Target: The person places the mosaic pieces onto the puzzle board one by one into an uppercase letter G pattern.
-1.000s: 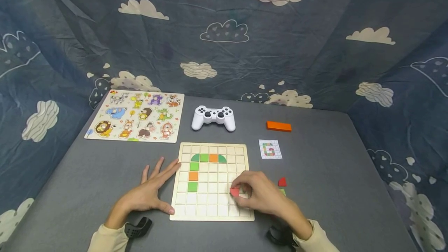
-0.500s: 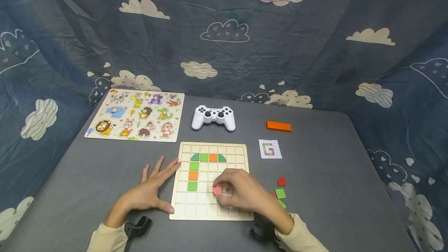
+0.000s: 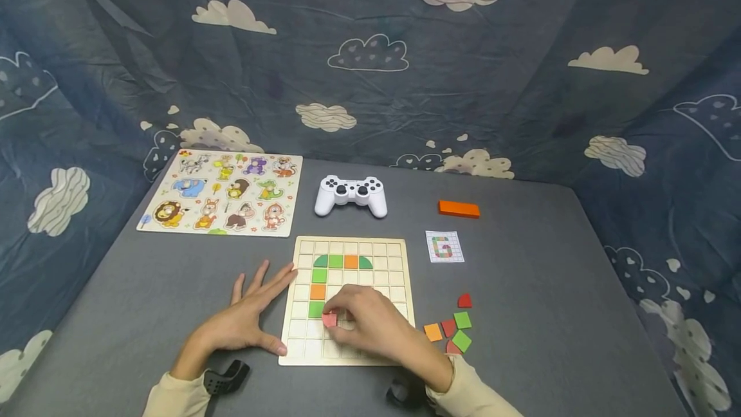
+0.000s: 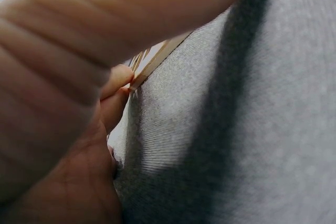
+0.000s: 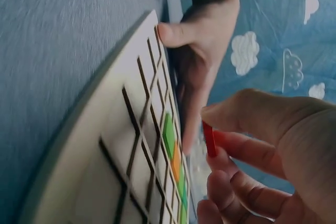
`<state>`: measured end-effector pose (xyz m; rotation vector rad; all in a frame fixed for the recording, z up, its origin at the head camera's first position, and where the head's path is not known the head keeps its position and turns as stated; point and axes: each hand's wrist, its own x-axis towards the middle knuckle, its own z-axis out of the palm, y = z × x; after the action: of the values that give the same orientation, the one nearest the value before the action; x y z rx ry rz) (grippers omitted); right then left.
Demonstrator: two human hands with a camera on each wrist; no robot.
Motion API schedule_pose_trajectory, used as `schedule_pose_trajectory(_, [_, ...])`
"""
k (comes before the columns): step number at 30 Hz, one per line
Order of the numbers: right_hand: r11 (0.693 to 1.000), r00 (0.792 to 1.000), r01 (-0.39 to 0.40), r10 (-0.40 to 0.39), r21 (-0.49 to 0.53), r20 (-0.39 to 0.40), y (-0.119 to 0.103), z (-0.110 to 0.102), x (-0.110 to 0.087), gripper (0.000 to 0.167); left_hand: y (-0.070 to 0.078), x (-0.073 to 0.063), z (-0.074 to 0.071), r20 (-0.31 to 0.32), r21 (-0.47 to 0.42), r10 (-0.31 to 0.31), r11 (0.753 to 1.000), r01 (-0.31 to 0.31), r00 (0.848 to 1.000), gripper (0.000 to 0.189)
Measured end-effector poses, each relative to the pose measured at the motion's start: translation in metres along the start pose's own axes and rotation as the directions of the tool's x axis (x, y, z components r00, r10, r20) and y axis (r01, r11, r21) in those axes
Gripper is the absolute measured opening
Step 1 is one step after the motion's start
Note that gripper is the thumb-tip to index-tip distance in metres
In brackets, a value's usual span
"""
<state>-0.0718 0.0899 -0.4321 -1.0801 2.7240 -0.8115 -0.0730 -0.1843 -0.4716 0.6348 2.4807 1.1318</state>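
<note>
My right hand (image 3: 370, 320) pinches a red piece with one rounded corner (image 3: 329, 320) between thumb and fingertips, over the wooden grid board (image 3: 396, 282) just below the lowest green square (image 3: 316, 309). In the right wrist view the red piece (image 5: 209, 139) appears edge-on, above the board's surface. Spread out, my left hand (image 3: 246, 320) touches the board's left edge with thumb and fingertips. On the board, green and orange squares run down a left column and along a top row, with dark green rounded pieces (image 3: 365, 263) at the row's ends. The right hand hides part of the grid.
Right of the board lie loose pieces: an orange square (image 3: 432, 332), green squares (image 3: 461, 340) and red pieces (image 3: 465, 301). Behind them is a pattern card (image 3: 445, 247) and an orange block (image 3: 458, 209). A white game controller (image 3: 350, 196) and an animal puzzle (image 3: 220, 192) stand farther back.
My right hand has carried the red piece leftward across the board, from its right side to beside the green column. More loose pieces now show at right. The left hand has stayed put.
</note>
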Motion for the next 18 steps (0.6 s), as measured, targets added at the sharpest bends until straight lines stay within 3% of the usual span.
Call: schedule_pose_trajectory(18, [0.99, 1.0, 0.004, -0.002, -0.139, 0.017, -0.014, 0.023, 0.008, 0.015, 0.0, 0.001, 0.0, 0.003, -0.002, -0.007, 1.0, 0.007, 1.0, 0.128])
